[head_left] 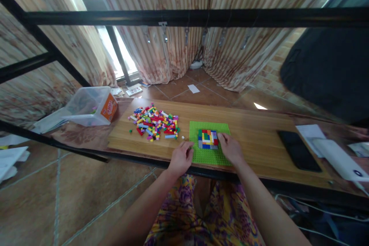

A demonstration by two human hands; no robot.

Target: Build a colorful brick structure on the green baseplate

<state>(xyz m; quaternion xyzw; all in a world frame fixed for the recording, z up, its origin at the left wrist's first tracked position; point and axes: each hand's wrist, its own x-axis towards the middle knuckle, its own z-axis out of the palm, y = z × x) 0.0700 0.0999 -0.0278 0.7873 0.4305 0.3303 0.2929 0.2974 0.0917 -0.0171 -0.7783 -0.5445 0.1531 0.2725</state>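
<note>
A green studded baseplate (211,158) lies near the front edge of the wooden board. On its middle stands a low square build of toy bricks (208,139), in red, yellow, white, blue, green and grey rings. My left hand (181,157) is at the plate's left edge, fingers curled, thumb and forefinger closed over the edge. Against the build's right side, my right hand (230,149) has its fingers pressed together at the outer bricks. Whether a loose brick is between those fingertips is hidden.
Left of the plate lies a heap of loose bricks (155,121), with a small white brick (183,137) nearer the plate. A clear plastic bin (89,103) stands far left. On the right are a black phone (299,150) and a white device (340,157). A black bar (184,18) crosses above.
</note>
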